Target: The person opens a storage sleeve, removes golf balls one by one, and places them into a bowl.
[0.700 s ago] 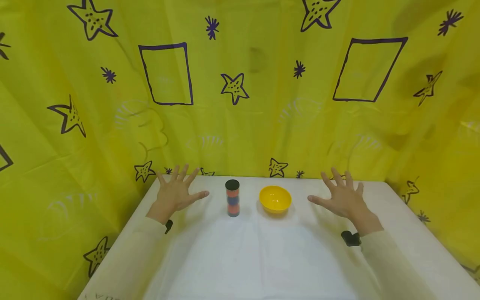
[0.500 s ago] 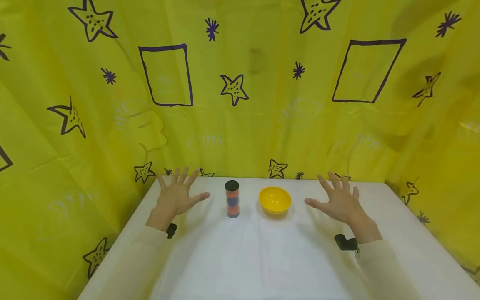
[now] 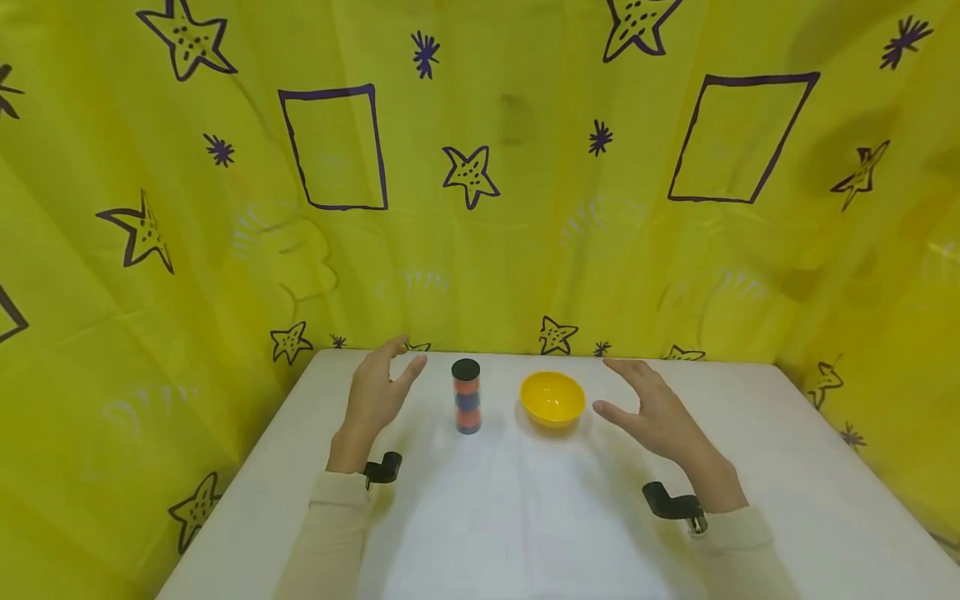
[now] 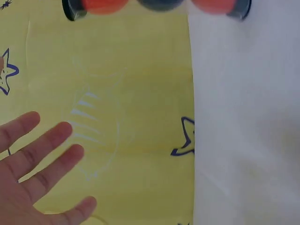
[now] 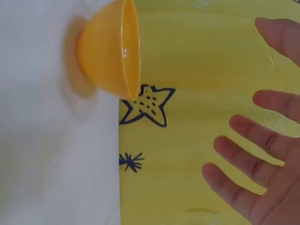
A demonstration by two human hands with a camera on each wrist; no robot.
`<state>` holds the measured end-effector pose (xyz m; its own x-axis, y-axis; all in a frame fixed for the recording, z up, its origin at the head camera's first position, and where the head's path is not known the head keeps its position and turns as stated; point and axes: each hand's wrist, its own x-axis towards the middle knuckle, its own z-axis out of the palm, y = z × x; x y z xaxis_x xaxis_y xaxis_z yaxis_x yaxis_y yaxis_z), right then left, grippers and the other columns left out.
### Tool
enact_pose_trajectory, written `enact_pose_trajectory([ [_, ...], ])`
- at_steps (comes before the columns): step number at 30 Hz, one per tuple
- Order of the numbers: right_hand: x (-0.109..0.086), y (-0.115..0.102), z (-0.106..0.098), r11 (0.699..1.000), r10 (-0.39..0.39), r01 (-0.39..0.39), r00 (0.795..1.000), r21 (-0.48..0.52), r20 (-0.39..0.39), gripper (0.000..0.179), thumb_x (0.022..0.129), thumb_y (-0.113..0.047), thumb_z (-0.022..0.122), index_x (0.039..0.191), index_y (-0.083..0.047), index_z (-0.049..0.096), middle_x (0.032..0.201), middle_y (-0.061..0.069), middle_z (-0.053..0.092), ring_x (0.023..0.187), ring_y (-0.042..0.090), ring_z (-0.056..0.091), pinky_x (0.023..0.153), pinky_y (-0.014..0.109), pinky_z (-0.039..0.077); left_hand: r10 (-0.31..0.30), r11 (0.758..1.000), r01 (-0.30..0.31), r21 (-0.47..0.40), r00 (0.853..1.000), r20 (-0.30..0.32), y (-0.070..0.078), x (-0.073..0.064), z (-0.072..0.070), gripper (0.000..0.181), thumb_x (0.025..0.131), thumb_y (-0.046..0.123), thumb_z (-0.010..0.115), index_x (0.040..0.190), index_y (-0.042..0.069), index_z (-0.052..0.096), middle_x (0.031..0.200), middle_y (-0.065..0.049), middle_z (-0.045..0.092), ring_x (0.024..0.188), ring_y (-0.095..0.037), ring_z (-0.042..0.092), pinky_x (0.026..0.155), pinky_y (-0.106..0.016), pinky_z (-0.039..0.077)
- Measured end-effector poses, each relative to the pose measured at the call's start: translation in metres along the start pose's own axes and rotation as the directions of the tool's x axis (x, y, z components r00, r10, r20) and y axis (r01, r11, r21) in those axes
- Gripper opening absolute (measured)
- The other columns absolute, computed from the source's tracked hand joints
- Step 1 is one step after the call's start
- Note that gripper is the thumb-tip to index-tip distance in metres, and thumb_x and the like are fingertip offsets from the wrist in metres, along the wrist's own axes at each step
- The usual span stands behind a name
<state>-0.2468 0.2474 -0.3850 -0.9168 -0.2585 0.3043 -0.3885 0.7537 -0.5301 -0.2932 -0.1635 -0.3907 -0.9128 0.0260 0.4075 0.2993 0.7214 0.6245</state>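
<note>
Flanking canister (image 3: 467, 402) and yellow bowl (image 3: 552, 402), hands (image 3: 375, 398) (image 3: 662, 417) relaxed and apart, white table (image 3: 517, 517) below, starred curtain (image 3: 517, 258) behind

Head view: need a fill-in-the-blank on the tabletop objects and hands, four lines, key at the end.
The clear upright cylindrical container has a top coloured ____.
From the person's side, the round glossy yellow bowl stands to the container's ____.
Both stand on a flat table whose surface is ____.
Of bowl and container, the person's bare left hand is nearer the ____.

Missing words: black; right; white; container.
</note>
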Motion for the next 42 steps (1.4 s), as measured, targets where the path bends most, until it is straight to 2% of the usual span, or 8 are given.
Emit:
enact_pose_trajectory([
  [2,0.001,-0.002,0.005,0.999,-0.023,0.023,1.0,0.024,-0.005,0.068,0.097,-0.036,0.07,0.152,-0.007,0.043,0.151,0.02,0.048,0.132,0.045,0.051,0.105,0.067,0.044,0.005,0.998,-0.009,-0.055,0.998,-0.067,0.002,0.0,0.004,0.053,0.101,0.044,0.062,0.142,0.01,0.059,0.131,-0.014,0.069,0.126,-0.035,0.061,0.095,-0.054,0.053],
  [5,0.002,-0.003,0.013,0.997,-0.053,0.054,0.999,0.057,-0.009,0.06,0.097,-0.03,0.071,0.148,-0.007,0.049,0.141,0.017,0.057,0.121,0.038,0.06,0.099,0.06,0.051,0.016,0.996,-0.028,-0.088,0.99,-0.142,0.004,-0.001,0.011,0.036,0.1,0.032,0.067,0.128,0.01,0.068,0.117,-0.011,0.074,0.116,-0.031,0.066,0.082,-0.046,0.056],
  [10,0.0,-0.003,0.022,0.996,-0.07,0.069,0.997,0.06,0.018,0.05,0.097,-0.027,0.071,0.141,-0.006,0.056,0.131,0.014,0.064,0.11,0.03,0.068,0.096,0.056,0.054,0.023,0.996,-0.038,-0.087,0.986,-0.162,0.002,-0.004,0.023,0.02,0.097,0.019,0.068,0.114,0.01,0.073,0.104,-0.01,0.077,0.104,-0.031,0.069,0.077,-0.041,0.053],
  [19,-0.002,-0.001,0.027,0.995,-0.088,0.085,0.994,0.042,0.068,0.041,0.097,-0.025,0.071,0.131,-0.003,0.064,0.112,0.003,0.074,0.094,0.014,0.067,0.09,0.043,0.058,-0.031,0.997,0.031,-0.066,0.999,0.007,-0.002,-0.008,0.05,0.03,0.091,0.014,0.067,0.121,0.011,0.071,0.106,-0.009,0.076,0.096,-0.031,0.069,0.079,-0.043,0.052],
  [24,0.001,-0.002,0.029,0.993,-0.105,0.096,0.984,0.067,0.144,0.039,0.098,-0.026,0.07,0.127,0.0,0.065,0.1,-0.002,0.072,0.089,0.011,0.065,0.081,0.028,0.056,-0.077,0.996,0.082,-0.029,0.987,0.142,0.001,-0.012,0.064,0.048,0.085,0.022,0.071,0.132,0.016,0.063,0.12,-0.008,0.072,0.111,-0.03,0.065,0.09,-0.049,0.053],
  [28,0.002,-0.004,0.033,0.993,-0.104,0.09,0.975,0.081,0.194,0.039,0.098,-0.027,0.07,0.126,0.0,0.065,0.099,-0.003,0.07,0.088,0.01,0.064,0.079,0.025,0.055,-0.073,0.994,0.089,-0.063,0.972,0.223,0.003,-0.015,0.075,0.053,0.087,0.027,0.077,0.135,0.016,0.059,0.129,-0.01,0.068,0.119,-0.032,0.063,0.097,-0.054,0.052],
  [36,0.003,-0.009,0.046,0.99,-0.094,0.063,0.963,0.125,0.253,0.046,0.098,-0.03,0.07,0.132,0.0,0.061,0.1,-0.002,0.07,0.089,0.011,0.064,0.079,0.025,0.055,-0.068,0.984,0.106,-0.147,0.968,0.242,0.003,-0.018,0.09,0.059,0.089,0.025,0.081,0.137,0.008,0.051,0.13,-0.017,0.068,0.125,-0.036,0.063,0.112,-0.059,0.042],
  [42,0.003,-0.013,0.056,0.983,-0.061,0.011,0.962,0.184,0.267,0.054,0.096,-0.03,0.072,0.138,-0.001,0.056,0.102,0.001,0.071,0.089,0.013,0.064,0.077,0.024,0.055,-0.047,0.988,0.08,-0.135,0.971,0.232,0.004,-0.018,0.096,0.055,0.09,0.022,0.08,0.135,0.009,0.051,0.129,-0.019,0.069,0.126,-0.036,0.062,0.114,-0.059,0.041],
])
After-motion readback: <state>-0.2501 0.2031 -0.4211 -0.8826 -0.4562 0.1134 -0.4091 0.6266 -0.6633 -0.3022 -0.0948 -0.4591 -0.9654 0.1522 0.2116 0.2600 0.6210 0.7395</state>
